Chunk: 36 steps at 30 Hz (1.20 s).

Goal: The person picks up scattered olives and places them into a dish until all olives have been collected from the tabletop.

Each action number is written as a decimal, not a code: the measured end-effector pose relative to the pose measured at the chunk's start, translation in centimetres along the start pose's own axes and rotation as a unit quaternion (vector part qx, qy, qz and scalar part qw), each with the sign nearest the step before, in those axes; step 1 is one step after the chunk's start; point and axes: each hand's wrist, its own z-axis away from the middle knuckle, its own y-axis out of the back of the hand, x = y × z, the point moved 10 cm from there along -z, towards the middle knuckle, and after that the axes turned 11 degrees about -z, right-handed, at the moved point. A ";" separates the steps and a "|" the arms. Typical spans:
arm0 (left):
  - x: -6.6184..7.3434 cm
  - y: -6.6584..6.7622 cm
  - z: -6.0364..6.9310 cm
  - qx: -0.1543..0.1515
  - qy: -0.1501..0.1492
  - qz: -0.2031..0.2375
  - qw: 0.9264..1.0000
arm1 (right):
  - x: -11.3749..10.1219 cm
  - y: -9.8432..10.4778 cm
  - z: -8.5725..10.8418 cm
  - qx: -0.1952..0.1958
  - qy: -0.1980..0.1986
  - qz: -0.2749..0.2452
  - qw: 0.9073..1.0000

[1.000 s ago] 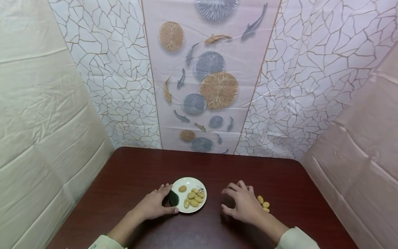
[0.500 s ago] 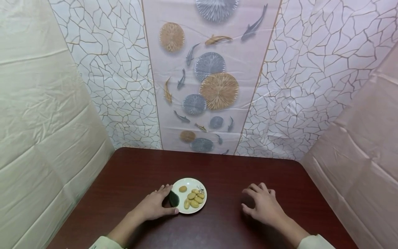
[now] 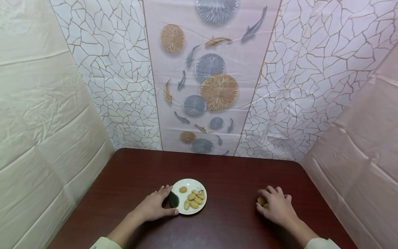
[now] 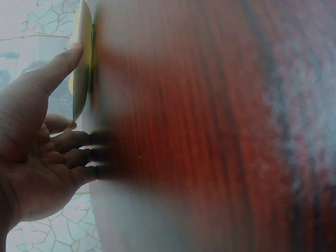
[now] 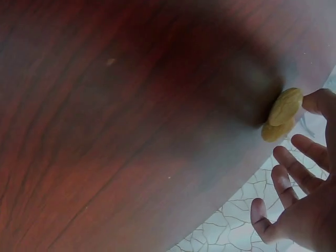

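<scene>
Bent and parted, the fingers of my right hand [image 3: 277, 209] arched low over the table [image 3: 224, 173] on the right, with a gap between them and the thumb; they pinched nothing that I could see. Within that gap, at the hand's left side, showed two loose pieces [image 3: 261, 201], small yellow ovals partly covered by the hand: index finger to their far side, thumb to their near side. From my right wrist the two overlapped, with the thumb tip just beside one; whether it touched, I could not tell. That piece's long axis slanted, but too much was hidden from above to say how it lay against my fingers. My right hand was much the nearer one; as I judged it, what counted was that the ovals sat between thumb and finger.

Well to the left lay a round white plate [image 3: 189, 182]. A cluster of similar ovals [image 3: 191, 196] filled its right part, and one lone oval [image 3: 182, 189] lay toward its far left, near a dark green patch [image 3: 174, 199]. My left hand [image 3: 152, 206], spread wide, touched the plate's left rim, thumb near, fingers far. Beyond the table hung a fish-printed cloth [image 3: 228, 119].
</scene>
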 end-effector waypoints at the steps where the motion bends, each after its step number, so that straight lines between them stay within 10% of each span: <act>1: 0.0 0.0 0.0 0.000 -0.001 0.000 1.000 | 0.2 -0.1 0.0 -0.004 -0.005 0.002 1.000; 16: 0.1 -0.2 0.2 -0.009 0.004 0.004 1.000 | 0.5 -1.1 0.0 -0.037 -0.027 0.000 0.999; 36: -0.1 -0.2 -0.1 -0.009 0.004 -0.008 1.000 | -4.3 0.1 -0.8 0.034 0.051 -0.023 0.998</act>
